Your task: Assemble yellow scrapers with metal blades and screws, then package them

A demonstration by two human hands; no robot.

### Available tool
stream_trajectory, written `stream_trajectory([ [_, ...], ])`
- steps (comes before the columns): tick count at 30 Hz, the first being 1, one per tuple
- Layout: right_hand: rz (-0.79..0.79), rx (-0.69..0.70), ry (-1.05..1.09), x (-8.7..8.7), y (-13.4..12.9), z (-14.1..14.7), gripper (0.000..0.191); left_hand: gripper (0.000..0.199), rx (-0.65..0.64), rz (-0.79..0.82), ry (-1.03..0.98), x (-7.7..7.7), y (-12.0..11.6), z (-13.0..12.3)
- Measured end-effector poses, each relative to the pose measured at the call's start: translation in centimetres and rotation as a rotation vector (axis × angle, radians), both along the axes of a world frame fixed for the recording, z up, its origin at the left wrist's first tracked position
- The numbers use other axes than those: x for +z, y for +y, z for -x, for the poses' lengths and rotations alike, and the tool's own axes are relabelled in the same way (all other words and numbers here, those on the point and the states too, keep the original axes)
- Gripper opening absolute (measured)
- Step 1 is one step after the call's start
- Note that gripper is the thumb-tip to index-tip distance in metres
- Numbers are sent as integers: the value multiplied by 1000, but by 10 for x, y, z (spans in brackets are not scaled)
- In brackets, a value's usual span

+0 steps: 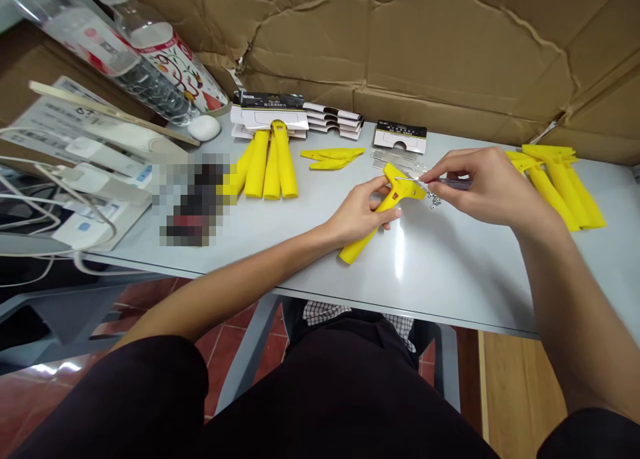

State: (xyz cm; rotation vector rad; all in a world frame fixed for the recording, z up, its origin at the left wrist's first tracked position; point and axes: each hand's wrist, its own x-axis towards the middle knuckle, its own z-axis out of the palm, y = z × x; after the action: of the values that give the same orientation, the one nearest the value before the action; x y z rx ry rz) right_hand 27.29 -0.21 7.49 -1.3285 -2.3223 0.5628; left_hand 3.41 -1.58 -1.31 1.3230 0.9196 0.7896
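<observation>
My left hand (357,212) is closed around the neck of a yellow scraper (357,247), which lies slantwise above the table with its T-shaped head pointing away from me. In my right hand (483,182) is a screwdriver (454,183) with a see-through handle; its thin metal shaft reaches left to the scraper's head. Whether the tip sits in a screw is too small to tell. Small screws (434,200) lie loose just right of the head. Behind it are clear, thin strips (397,160), partly hidden by my hands.
Yellow handles (271,169) and flat yellow pieces (333,157) lie left of centre, near stacked printed cards (270,115) and another card (400,137). Several T-headed scrapers (565,185) are at right. Bottles (175,65), power strips and cables (95,199) crowd the left; cardboard (400,45) stands behind.
</observation>
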Motion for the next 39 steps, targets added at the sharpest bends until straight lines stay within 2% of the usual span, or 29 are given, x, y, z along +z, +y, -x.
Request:
stream_trajectory([
  [8, -143, -7, -51, 10, -11, 11, 23, 29, -12, -74, -31, -4, -2, 0],
  [12, -166, -20, 45, 10, -16, 10, 23, 31, -23, -91, -34, -7, -3, 0],
  [14, -196, -12, 22, 10, -18, 10, 24, 32, -23, -90, -38, -8, -3, 0],
  [18, -225, 89, -61, 7, -20, 11, 26, 34, -16, -95, -28, -9, -3, 0],
  [22, -257, 41, -90, 3, -22, 14, 26, 34, -14, -96, -18, -8, -4, 0],
  [28, -193, -61, -90, 5, -25, 20, 22, 31, -6, -121, -6, -11, -5, 0],
  [34, -16, -265, -69, 8, -30, 30, 22, 30, 8, -135, -7, -11, -6, -1],
  [39, 33, -219, -134, 6, -31, 24, 29, 33, 16, -89, -16, -11, -4, -1],
])
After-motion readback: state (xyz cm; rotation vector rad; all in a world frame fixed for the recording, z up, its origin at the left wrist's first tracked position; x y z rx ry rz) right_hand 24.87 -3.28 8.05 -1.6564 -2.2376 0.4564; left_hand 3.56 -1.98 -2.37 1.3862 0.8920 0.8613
